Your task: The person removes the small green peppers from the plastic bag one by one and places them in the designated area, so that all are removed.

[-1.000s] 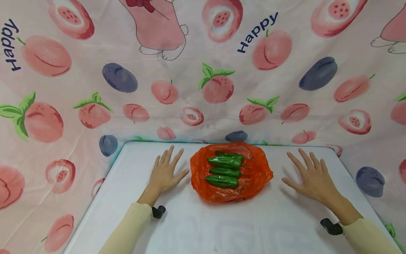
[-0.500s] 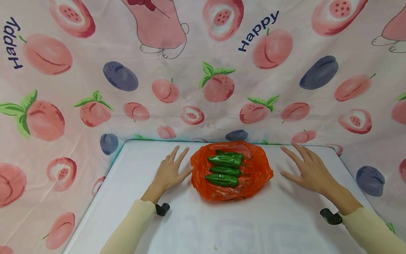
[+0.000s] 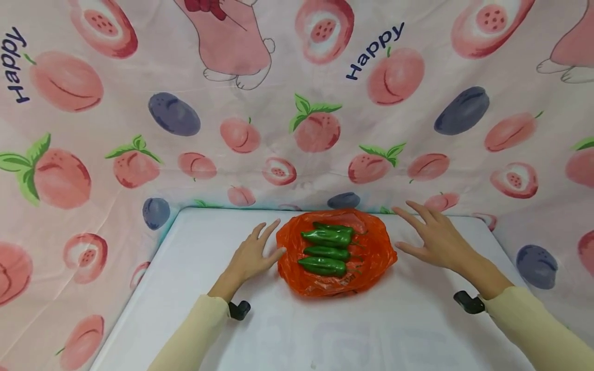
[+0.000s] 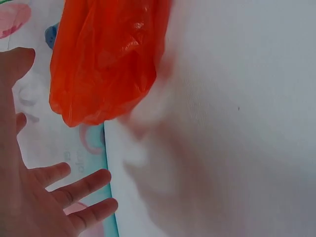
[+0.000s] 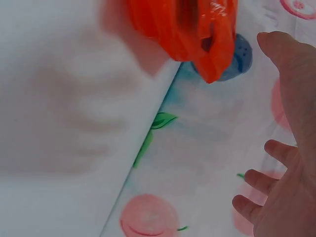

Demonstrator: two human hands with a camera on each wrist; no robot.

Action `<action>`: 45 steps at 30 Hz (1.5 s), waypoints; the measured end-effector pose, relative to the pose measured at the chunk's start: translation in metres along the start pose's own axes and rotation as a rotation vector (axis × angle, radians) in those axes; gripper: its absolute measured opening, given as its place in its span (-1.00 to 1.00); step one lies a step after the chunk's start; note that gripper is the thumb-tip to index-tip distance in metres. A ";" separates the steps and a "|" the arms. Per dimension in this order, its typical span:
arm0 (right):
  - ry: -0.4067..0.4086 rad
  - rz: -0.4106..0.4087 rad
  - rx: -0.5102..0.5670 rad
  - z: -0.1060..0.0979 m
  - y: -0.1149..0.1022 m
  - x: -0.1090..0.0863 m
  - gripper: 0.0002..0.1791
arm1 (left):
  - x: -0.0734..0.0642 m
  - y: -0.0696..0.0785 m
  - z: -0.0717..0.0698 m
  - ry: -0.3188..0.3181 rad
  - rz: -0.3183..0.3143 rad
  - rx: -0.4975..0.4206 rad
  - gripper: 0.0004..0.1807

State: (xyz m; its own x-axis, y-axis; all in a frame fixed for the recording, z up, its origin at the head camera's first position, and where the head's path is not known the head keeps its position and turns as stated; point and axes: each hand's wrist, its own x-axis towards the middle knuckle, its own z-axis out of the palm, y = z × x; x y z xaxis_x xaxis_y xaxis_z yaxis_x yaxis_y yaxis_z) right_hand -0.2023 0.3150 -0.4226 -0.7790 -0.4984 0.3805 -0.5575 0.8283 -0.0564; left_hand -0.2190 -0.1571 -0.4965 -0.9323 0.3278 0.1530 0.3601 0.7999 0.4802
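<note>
White tabletop [image 3: 278, 340] forms the work surface, fenced by a printed cloth behind and at the sides. Nearest the viewer, two cream sleeves [image 3: 192, 332] enter from the lower corners; a small black device [image 3: 240, 310] sits at each wrist.

Left hand [image 3: 248, 259]: fingers extended and spread, holding nothing. Right hand [image 3: 440, 242]: likewise extended, thumb apart, holding nothing. Both wrist views show a gap between thumb and plastic; no contact found.

Between the hands, toward the far edge, lies an orange-red plastic bag [image 3: 377, 255], its left rim just beside the left thumb, its right corner just beside the right thumb. Four green peppers [image 3: 327, 252] lie side by side in a column at its middle, stems toward the right hand. Whether they rest inside the bag or upon it cannot be determined.

Assessment: the step in hand appears to be a two-sided reach, with no grip yet made. The next move would call for pinching opposite edges evenly, lest peppers roll.

Beyond stands the cloth [image 3: 278, 123], patterned with peaches.
</note>
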 end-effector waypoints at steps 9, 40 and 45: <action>-0.050 -0.021 0.019 -0.001 -0.017 0.021 -0.02 | -0.003 0.006 0.002 -0.055 -0.034 -0.104 -0.13; -0.343 -0.034 0.292 0.013 -0.060 0.100 -0.23 | 0.008 0.014 0.015 -0.034 -0.061 -0.523 -0.22; -0.393 -0.062 0.338 0.019 -0.063 0.110 -0.23 | 0.009 0.015 0.015 -0.059 -0.149 -0.579 -0.28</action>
State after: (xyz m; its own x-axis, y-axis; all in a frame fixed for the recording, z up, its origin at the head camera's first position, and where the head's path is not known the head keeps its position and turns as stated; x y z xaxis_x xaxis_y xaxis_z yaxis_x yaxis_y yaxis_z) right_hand -0.2586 0.2026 -0.3949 -0.7545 -0.6560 0.0209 -0.6168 0.6977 -0.3645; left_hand -0.2217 -0.1349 -0.5011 -0.9617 0.2738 0.0082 0.1331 0.4410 0.8876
